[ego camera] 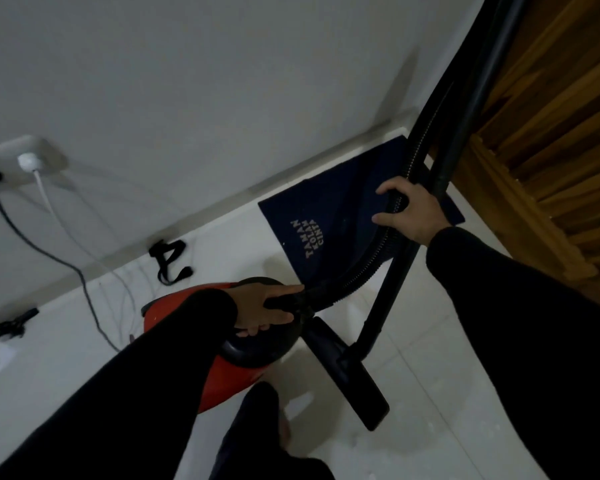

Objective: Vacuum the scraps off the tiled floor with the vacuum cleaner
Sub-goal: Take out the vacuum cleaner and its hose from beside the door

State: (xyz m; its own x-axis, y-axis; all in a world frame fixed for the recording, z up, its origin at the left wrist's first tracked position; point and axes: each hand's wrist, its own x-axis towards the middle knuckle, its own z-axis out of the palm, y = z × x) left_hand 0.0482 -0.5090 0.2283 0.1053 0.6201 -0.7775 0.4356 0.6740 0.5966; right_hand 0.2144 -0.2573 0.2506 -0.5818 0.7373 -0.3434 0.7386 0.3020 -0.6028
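White floor tiles (430, 393) meet a plain white wall (205, 81), with a wooden stair side (551, 150) rising to the right of the vacuum cleaner (229, 372). That red-and-black canister sits on the tiles low in the view, and places below are given from it. Above and to its right a dark blue mat (329, 216) with pale lettering lies against the wall's base. The left hand (267, 310), in a black sleeve, grips the black hose fitting on top of the canister, fingers curled around it. From there the ribbed hose (371, 258) arcs up to the right, where the right hand (409, 209) wraps around it over the mat. Beside that hand the black wand (392, 289) slants down to the floor head (347, 372), which rests flat on the tiles just right of the canister. Left of the canister, a grey cord (49, 251) and a white cable (45, 192) run up to wall sockets. Faint pale specks lie on the tiles below the floor head; they are too blurred to make out.
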